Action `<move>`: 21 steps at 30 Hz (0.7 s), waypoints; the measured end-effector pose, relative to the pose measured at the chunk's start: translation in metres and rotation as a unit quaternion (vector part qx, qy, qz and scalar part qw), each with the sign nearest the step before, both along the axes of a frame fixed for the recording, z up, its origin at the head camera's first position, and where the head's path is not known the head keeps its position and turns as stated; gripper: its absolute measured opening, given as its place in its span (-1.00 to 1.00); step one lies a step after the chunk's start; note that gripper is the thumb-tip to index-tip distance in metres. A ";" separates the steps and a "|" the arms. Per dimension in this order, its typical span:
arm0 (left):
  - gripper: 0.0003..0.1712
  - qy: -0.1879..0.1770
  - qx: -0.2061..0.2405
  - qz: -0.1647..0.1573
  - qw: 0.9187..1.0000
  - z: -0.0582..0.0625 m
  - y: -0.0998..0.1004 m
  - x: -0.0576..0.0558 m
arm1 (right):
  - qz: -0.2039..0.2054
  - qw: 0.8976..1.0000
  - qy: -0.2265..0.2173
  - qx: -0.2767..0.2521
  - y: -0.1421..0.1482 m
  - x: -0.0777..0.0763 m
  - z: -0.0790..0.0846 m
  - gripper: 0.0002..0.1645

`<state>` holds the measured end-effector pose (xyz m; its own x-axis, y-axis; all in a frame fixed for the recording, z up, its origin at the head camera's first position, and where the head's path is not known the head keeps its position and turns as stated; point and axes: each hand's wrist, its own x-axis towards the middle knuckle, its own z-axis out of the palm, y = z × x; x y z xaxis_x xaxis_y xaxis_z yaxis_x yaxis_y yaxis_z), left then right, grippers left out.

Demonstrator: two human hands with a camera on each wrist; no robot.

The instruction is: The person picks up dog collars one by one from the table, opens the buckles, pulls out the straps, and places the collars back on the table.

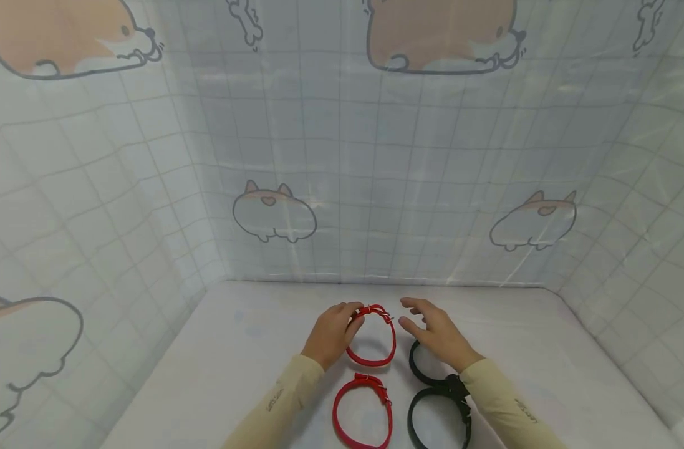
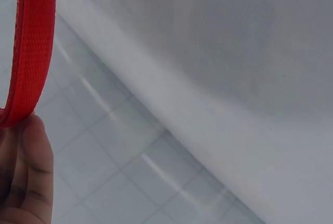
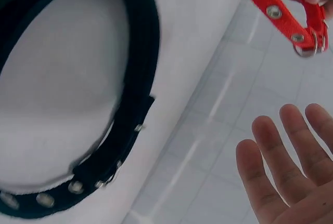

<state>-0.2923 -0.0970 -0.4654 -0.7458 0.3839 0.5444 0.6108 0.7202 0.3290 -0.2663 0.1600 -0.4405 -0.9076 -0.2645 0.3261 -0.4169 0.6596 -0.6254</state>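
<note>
The red buckled collar, pinched at one side by the left hand over the white tabletop, could swing or slip, since the right hand (fingers wide, holding nothing) gives no second support.

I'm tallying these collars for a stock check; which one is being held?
The farther red collar: the left grip holds it. The nearer red collar and both dark collars lie unheld on the white surface.
</note>
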 end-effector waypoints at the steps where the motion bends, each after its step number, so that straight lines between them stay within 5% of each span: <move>1: -0.61 0.003 0.000 -0.001 1.000 0.000 0.000 0.002 | 0.003 1.000 0.004 0.000 -0.003 0.000 0.000 -0.38; 7: -0.58 0.032 -0.010 -0.010 0.999 0.001 0.001 0.010 | 0.018 1.000 0.015 -0.009 -0.015 0.000 0.005 -0.45; 15: -0.63 0.064 -0.013 -0.036 0.997 0.002 0.002 0.016 | 0.040 0.997 -0.048 -0.034 -0.024 0.001 0.008 -0.65; 21: -0.62 0.039 0.002 -0.044 0.998 0.005 0.001 0.017 | 0.052 0.997 -0.056 -0.034 -0.025 0.002 0.008 -0.71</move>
<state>-0.2752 -0.0957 -0.4609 -0.6644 0.4430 0.6019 0.6953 0.6618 0.2804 -0.2644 0.1348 -0.4324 -0.9082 -0.3399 0.2443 -0.4057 0.5714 -0.7133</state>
